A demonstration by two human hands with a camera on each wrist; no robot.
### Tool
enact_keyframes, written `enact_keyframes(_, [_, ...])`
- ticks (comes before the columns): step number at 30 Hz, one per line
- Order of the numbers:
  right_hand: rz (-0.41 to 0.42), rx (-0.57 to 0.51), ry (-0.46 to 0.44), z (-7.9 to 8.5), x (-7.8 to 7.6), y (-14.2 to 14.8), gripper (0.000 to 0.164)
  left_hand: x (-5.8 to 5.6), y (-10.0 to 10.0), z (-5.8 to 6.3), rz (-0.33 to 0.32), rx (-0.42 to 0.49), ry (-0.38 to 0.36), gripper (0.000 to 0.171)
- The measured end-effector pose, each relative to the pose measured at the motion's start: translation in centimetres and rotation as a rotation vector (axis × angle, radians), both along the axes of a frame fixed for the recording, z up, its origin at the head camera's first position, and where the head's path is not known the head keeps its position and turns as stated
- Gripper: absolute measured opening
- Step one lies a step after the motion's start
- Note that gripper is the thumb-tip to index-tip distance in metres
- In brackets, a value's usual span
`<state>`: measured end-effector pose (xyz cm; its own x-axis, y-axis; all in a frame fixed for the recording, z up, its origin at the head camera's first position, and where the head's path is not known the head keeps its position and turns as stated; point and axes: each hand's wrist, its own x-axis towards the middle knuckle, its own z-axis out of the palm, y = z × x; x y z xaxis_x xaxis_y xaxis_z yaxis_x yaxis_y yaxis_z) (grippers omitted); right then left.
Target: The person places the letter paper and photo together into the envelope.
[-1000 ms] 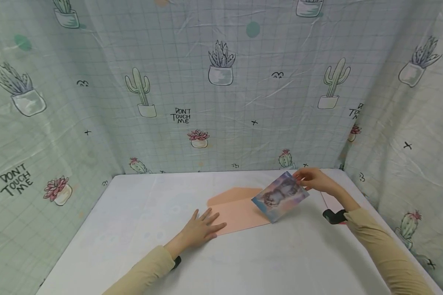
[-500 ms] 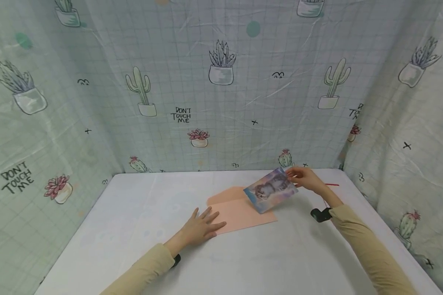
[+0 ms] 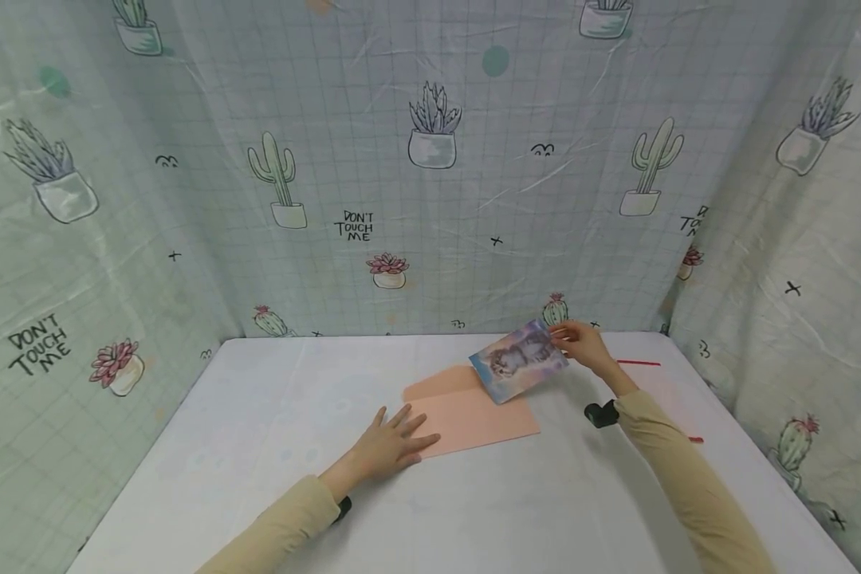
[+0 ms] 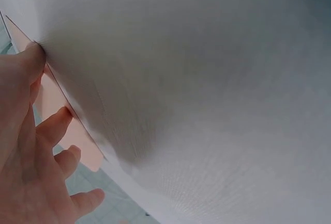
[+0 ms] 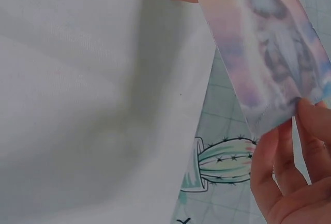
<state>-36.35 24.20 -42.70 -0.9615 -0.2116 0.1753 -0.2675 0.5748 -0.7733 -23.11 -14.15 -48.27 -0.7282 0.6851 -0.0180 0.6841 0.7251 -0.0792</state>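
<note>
A peach envelope (image 3: 473,422) lies on the white table with its flap unfolded toward the back. My left hand (image 3: 391,444) rests on the envelope's left end, fingers spread and fairly straight. In the left wrist view the fingertips (image 4: 64,115) press along the envelope's edge (image 4: 85,141). My right hand (image 3: 581,344) pinches a postcard (image 3: 520,360) by its right short end, thumb on the picture side. The postcard shows a grey kitten on a pink and blue ground. Tilted, it overlaps the envelope's upper right part in the head view. The right wrist view shows the pinched end of the postcard (image 5: 279,79).
At the right of the white table (image 3: 273,414) are two red strips, a far one (image 3: 638,363) and a nearer one (image 3: 696,439), with a pale sheet between them partly behind the right sleeve. A cactus-print curtain (image 3: 430,223) encloses the back and sides.
My right hand has carried the postcard leftward and slightly back, from the envelope's right end to over its upper right part. The left hand stays on the envelope.
</note>
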Motion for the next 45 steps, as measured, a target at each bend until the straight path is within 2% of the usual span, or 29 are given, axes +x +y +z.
enact_keyframes(8, [-0.091,-0.056,0.084,-0.8,-0.5,-1.6,0.026,0.1,0.1,-0.2,0.013,-0.009,-0.017,0.042])
enact_keyframes(18, [-0.116,-0.053,0.217,-1.2,-1.5,-3.0,0.022,0.2,0.1,-0.1,0.013,-0.016,-0.008,0.043])
enact_keyframes(24, [-0.123,-0.075,0.233,-1.4,-1.7,-3.2,0.021,0.2,0.0,-0.1,0.011,-0.010,-0.009,0.042])
enact_keyframes(37, [-0.069,-0.127,0.135,-2.6,-2.4,-2.4,0.025,0.1,0.1,-0.1,0.019,-0.003,-0.031,0.043])
enact_keyframes(45, [-0.065,-0.111,0.051,-3.1,-2.0,-3.2,0.028,0.2,0.1,0.2,0.004,-0.012,-0.005,0.042])
